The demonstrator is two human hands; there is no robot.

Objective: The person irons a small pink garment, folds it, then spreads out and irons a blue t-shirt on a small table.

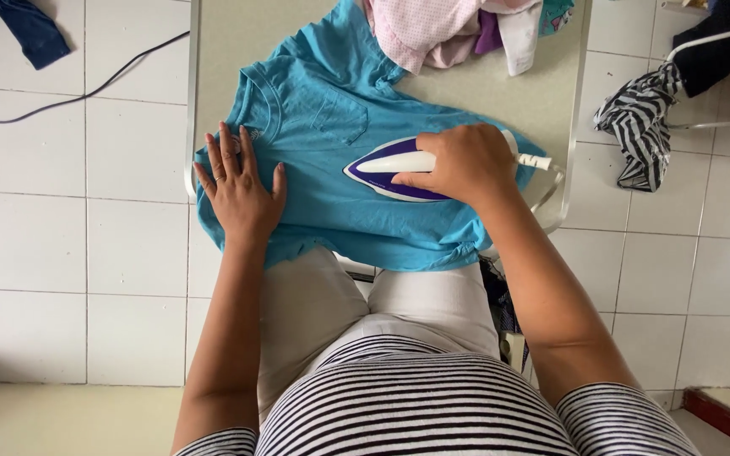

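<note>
A turquoise T-shirt [331, 160] with a chest pocket lies spread across the pale ironing board [483, 89]. My left hand [238, 186] rests flat on the shirt's left side, fingers spread, near the neckline. My right hand [465, 162] grips the handle of a white and purple iron [394, 169], which sits sole down on the shirt's middle, its tip pointing left.
A heap of pink, white and purple clothes [458, 29] lies at the board's far end. A black cord [86, 93] and dark blue cloth [31, 34] lie on the white tiled floor at left. A striped garment [640, 118] hangs at right.
</note>
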